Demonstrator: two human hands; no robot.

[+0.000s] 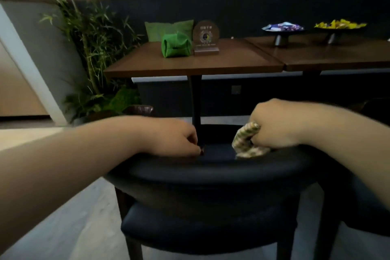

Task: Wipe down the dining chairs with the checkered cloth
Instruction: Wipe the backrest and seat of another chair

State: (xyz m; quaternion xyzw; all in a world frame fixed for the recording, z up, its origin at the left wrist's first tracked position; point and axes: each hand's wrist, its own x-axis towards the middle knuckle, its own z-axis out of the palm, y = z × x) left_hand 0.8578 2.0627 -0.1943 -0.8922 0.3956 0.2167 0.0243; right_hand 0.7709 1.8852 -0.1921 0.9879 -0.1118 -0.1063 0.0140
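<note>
Right hand [274, 126] is curled tight round the bunched checkered cloth [247, 143], pressing it down on the top edge of the chair [211, 177] backrest, right of centre. Left hand [175, 139] rests on the same dark padded rim, left of centre, its fingers curled over the far side of the backrest and gripping it (one dark-painted nail shows at the thumb). Between the two hands lies a bare stretch of rim. Below the curved backrest the chair's dark seat shows, on dark wooden legs. Beyond stands the worktop [211, 63], brown wood on a black post, carrying a green pouch [176, 45] and, just beside it on the right, a round sign [206, 37] on a stand. Farther right, two footed dishes [282, 34] hold wrapped sweets. A green cushion [166, 27] sits behind the pouch, and a leafy plant [92, 48] stands at the left.
</note>
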